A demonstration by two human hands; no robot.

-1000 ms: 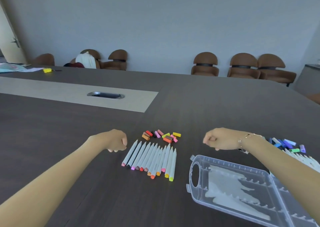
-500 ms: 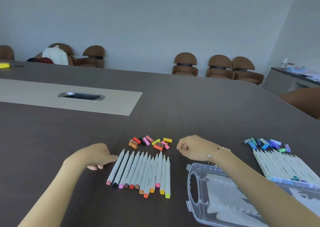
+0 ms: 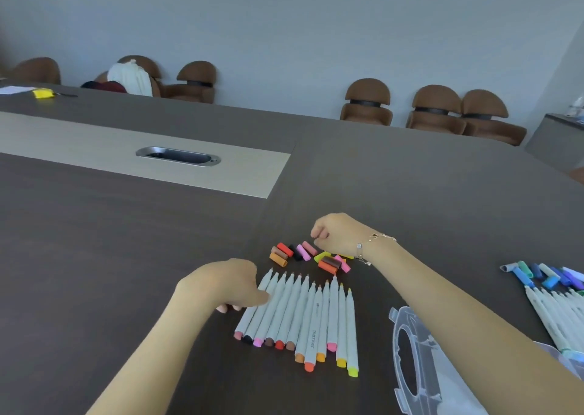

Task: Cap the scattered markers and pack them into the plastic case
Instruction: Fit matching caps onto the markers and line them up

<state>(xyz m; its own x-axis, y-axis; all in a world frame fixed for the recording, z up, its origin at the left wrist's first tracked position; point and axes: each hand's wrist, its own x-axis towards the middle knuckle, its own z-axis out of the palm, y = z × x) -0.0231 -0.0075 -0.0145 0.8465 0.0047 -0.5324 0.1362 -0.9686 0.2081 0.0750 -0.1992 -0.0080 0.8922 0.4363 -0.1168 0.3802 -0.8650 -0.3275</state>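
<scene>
so, left hand (image 3: 226, 285) curled loosely beside the leftmost marker of the warm row (image 3: 300, 316), thumb touching that barrel, other fingertips (image 3: 225, 309) tucked under and seemingly holding nothing yet. right hand (image 3: 336, 234) hovering just past the loose caps (image 3: 308, 256), fingers bent inward above the pink one; whether anything is pinched, cannot tell. best done by lifting one marker clear with the left fingers, reading the colour plug at its near end, then picking the matching cap from the heap just under the right fingertips. worth keeping the exposed tip pointed away from skin and table, and pressing the cap straight on until seated, probably with a click. plastic case (image 3: 420, 367) lying open nearer than the right wrist, in easy reach for dropping in. second batch, blue and green markers (image 3: 556, 313), well off to the right of both hands, likely for later.
</scene>
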